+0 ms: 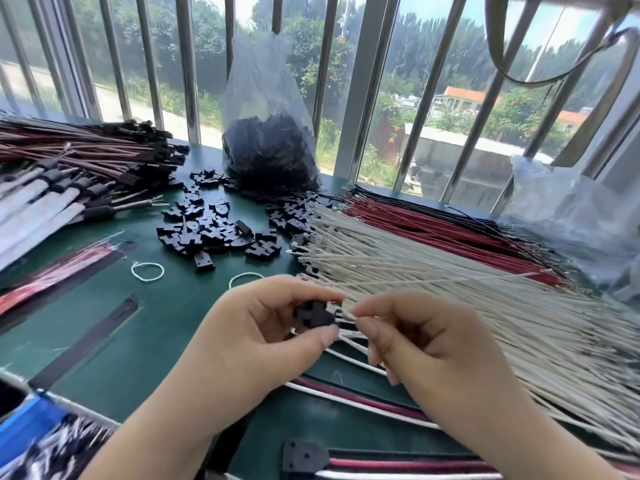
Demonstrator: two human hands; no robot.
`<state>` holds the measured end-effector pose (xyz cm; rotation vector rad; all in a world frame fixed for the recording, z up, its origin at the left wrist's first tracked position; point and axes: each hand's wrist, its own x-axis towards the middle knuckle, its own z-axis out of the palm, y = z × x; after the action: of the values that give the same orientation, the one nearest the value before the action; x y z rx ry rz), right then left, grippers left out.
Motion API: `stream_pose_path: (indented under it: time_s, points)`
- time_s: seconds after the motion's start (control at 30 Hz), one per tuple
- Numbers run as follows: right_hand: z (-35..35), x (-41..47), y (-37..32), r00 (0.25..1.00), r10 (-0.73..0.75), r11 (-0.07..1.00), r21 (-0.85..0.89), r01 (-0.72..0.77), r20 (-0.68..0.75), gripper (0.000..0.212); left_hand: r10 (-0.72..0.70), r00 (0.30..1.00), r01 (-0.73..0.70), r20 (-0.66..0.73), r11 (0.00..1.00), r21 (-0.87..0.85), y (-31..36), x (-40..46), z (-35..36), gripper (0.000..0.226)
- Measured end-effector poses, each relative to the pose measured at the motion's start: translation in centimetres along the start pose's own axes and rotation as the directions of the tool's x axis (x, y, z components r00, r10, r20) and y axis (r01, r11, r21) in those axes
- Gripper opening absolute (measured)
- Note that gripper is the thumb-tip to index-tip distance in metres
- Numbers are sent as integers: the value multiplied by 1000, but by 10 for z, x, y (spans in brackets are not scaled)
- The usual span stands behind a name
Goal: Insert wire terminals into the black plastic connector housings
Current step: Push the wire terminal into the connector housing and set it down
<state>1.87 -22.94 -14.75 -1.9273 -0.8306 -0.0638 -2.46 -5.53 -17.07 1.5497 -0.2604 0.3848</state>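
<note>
Held just above the green surface [166, 323] at six o'clock, the small, light, rigid black housing [313, 315] is pinched in the left hand [263, 327]'s grip, while the right hand [426, 344] pinches a thin, floppy white wire [346, 315], probably best held close behind its terminal.

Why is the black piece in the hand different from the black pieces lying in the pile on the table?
The held housing is pinched in the left hand with a white wire at its side. The loose housings lie scattered on the green table, with no wires in them. Both are small black plastic pieces.
</note>
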Motion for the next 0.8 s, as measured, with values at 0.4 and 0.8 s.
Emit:
stream_pose_path:
  time_s: [0.4,0.8]
  points:
    - [-7,-1,-1,999,-10,1000,9,11,-46,12,182,976,-170,-120,980,103,-12,1,0,40]
    - [-11,-4,-11,978,-196,877,-457,145,-65,10,-30,999,24,-32,984,-176,-8,-1,-1,18]
